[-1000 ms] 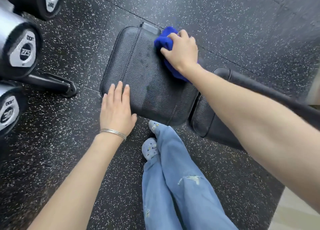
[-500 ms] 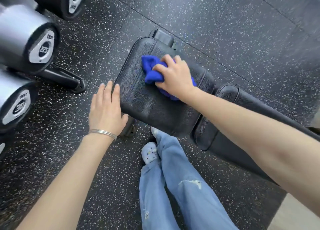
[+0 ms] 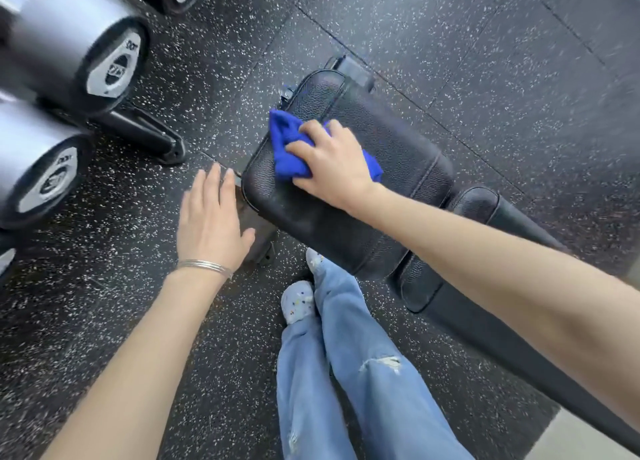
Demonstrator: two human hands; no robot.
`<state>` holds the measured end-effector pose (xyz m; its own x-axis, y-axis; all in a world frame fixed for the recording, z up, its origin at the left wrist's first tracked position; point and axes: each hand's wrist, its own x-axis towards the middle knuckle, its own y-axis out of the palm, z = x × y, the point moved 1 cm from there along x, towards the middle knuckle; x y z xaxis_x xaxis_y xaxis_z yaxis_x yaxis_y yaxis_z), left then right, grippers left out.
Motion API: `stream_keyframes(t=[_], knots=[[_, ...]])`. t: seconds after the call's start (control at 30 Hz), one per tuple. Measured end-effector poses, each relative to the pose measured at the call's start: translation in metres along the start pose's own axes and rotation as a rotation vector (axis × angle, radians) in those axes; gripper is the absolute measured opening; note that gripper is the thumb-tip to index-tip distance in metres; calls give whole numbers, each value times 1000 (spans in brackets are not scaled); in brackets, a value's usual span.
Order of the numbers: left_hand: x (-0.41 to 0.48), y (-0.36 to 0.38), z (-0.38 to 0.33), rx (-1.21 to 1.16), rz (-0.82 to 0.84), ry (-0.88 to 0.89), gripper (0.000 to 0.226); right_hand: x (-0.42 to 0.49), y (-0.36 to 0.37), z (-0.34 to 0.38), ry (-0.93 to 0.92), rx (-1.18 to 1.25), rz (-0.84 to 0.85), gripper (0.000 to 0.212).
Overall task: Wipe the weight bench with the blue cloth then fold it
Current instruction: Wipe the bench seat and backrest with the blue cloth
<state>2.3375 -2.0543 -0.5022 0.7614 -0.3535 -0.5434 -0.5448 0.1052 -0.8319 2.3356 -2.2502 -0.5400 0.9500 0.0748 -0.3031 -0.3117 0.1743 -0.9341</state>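
Bright blue cloth (image 3: 289,147), thick and fuzzy, bunched into a loose wad rather than spread flat. Lying on top of the weight bench (image 3: 398,154), at the left corner of its black, pebbled, stitched surface, with a pointed fold reaching the bench's edge and a smaller tail peeking out on the far side of the wrist. Held down there by the right hand (image 3: 332,172): fingers (image 3: 304,146) bent and curled over the wad, thumb laid along its near side, gripping the cloth and pressing it onto the surface. Left hand (image 3: 211,224) just beside the bench's near-left corner, off the surface, palm down, holding nothing; fingers (image 3: 207,185) straight and close together, fully open, tips right next to the bench's rim, contact with it impossible to tell. Thumb spread out over the dark metal foot (image 3: 256,232) under the bench. Thin silver bangles (image 3: 204,267) at that wrist. Left of the bench, blurred dumbbells (image 3: 86,54); below the bench, speckled black rubber floor (image 3: 450,43); at the bench's near side, light blue jeans (image 3: 346,355) and pale speckled shoes (image 3: 298,302).
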Motion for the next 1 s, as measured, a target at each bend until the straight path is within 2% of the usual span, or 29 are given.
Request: stream_keyframes(t=[0.1, 0.2, 0.27, 0.37, 0.43, 0.5, 0.57, 0.63, 0.73, 0.8, 0.9, 1.0], knots=[[-6, -2, 6, 21, 21, -11, 92, -27, 19, 37, -290, -74, 141, 41], [-9, -3, 9, 43, 16, -11, 92, -17, 15, 28, -427, -158, 118, 36], [-10, -4, 10, 41, 6, -14, 91, 6, 1, 4, -267, -143, 43, 37], [-10, -4, 10, 62, -2, 5, 91, 49, -25, -41, 218, -46, -65, 43], [-9, -2, 8, 48, -6, 2, 91, 69, -36, -62, 472, 100, -53, 44], [-7, 1, 5, 22, -16, -14, 91, 73, -36, -62, 559, 187, -33, 44], [-8, 3, 4, -2, -18, -27, 91, 62, -27, -43, 454, 96, -72, 42], [-9, 6, 5, -16, -20, -41, 90, 45, -13, -16, 266, 47, -109, 40], [-12, 8, 10, -18, -18, -57, 89, 19, 8, 30, -60, -28, -28, 41], [-14, 7, 14, -10, -17, -65, 90, 1, 16, 48, -196, -71, 30, 41], [-18, 5, 15, 1, 4, -65, 90, -34, 20, 43, -490, -174, 96, 30], [-22, 5, 9, 6, 5, -35, 89, -58, 21, 7, -755, -248, 89, 17]])
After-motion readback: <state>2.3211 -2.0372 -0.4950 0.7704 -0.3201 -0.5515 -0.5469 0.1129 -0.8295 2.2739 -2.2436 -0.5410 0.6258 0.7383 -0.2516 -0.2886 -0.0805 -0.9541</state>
